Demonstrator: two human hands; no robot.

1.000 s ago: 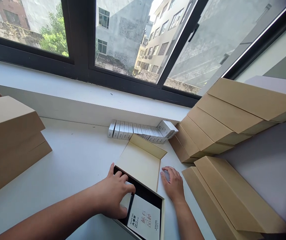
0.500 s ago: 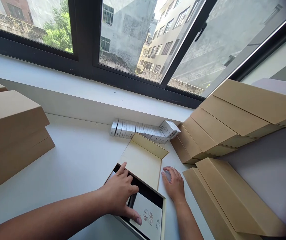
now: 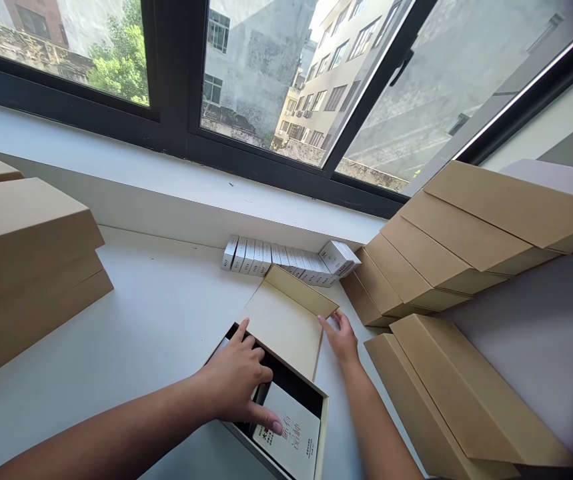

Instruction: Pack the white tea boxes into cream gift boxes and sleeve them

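The open lid [image 3: 281, 323] lies on the far side of the box tray [image 3: 319, 433]; its flap [image 3: 301, 291] runs lengthwise from far left to near right, ending at the right hand [image 3: 343, 340], the nearer hand. Right thumb and fingers meet the flap's right corner, slightly parted; whether they pinch it cannot be told. The left hand [image 3: 233, 383] spreads over the tray, gripping nothing visible, thumb over the white carton [image 3: 291, 437]

The dark-lined box [image 3: 323, 427] lies open, cream lid [image 3: 281, 327] laid to the far side. Inside, at right, sits a white printed carton [image 3: 298, 440].
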